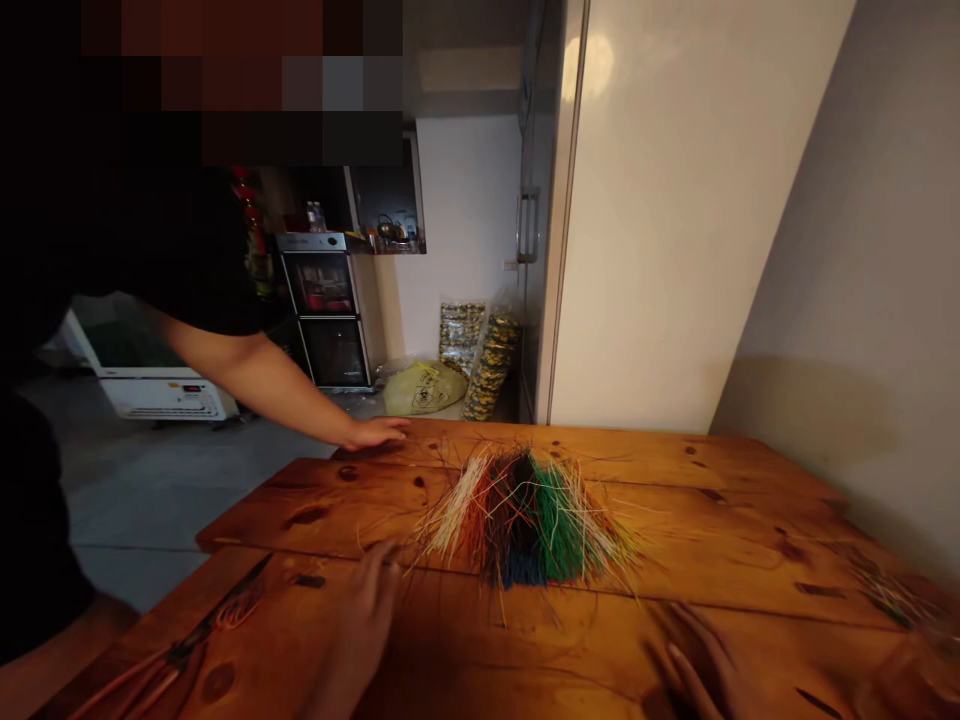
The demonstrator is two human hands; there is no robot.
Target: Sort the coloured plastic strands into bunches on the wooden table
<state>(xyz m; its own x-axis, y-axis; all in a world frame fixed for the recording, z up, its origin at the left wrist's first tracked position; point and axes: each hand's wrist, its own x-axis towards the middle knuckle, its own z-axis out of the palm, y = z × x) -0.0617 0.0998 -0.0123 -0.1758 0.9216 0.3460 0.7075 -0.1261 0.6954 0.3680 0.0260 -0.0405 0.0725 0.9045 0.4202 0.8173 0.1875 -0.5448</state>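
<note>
A fanned heap of thin, stiff-looking strands (559,525) lies on the wooden table (465,650), in cream, orange, brown, black, green and blue. My left hand (367,600) is just left of the heap, its fingers stretched toward the stray ends and slightly blurred; nothing shows in it. Low on the right, my right hand (697,655) is over the tabletop with thumb and fingers apart, holding nothing that I can see. Long-bladed scissors (180,650) rest at the table's left side, beside a small coil of pinkish strands (240,607).
At the left stands another person, one hand (379,432) on the table's far edge. More loose strands (900,595) lie at the right. Behind are a tall cabinet (675,200), a yellow bag (424,388), camouflage-patterned rolls (491,365) and a glass-doored appliance (330,310).
</note>
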